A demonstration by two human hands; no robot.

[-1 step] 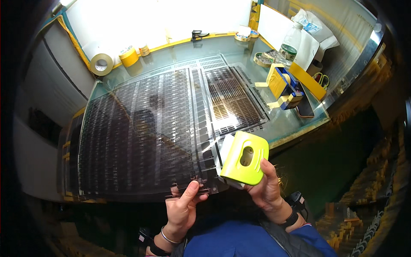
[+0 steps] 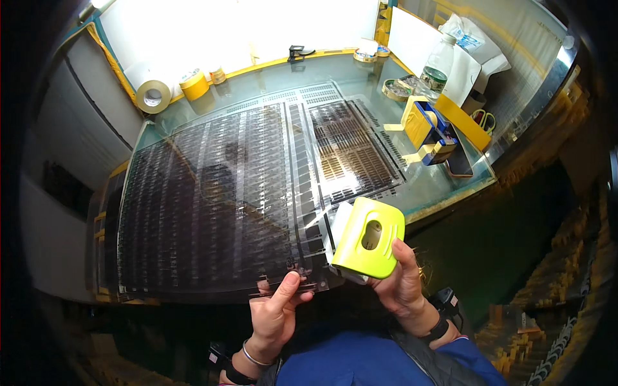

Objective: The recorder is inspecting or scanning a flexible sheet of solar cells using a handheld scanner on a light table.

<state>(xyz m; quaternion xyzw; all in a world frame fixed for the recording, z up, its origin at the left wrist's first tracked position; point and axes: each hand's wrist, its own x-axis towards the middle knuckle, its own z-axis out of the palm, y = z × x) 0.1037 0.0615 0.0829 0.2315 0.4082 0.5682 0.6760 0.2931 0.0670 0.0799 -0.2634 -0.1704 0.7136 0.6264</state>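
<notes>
A large dark film sheet [image 2: 206, 212] with rows of fine patterns lies over the glass-topped table. Its near edge is pinched between the thumb and fingers of my left hand [image 2: 275, 312]. Just to the right, my right hand [image 2: 399, 286] grips a lime-green hole punch [image 2: 368, 239], its thumb on the cover and the other fingers mostly hidden beneath. The punch sits at the film's near right corner; whether the film is inside its slot is hidden. Beyond the punch, a smaller brownish patterned area [image 2: 347, 151] shines under the light.
Tape rolls [image 2: 152, 96] and a yellow roll [image 2: 194, 84] stand at the back left. A black clip [image 2: 298, 54] is at the back edge. Right of the film are a blue tape dispenser [image 2: 428, 128], a phone [image 2: 459, 159], a plastic bottle [image 2: 438, 64] and scissors [image 2: 484, 120].
</notes>
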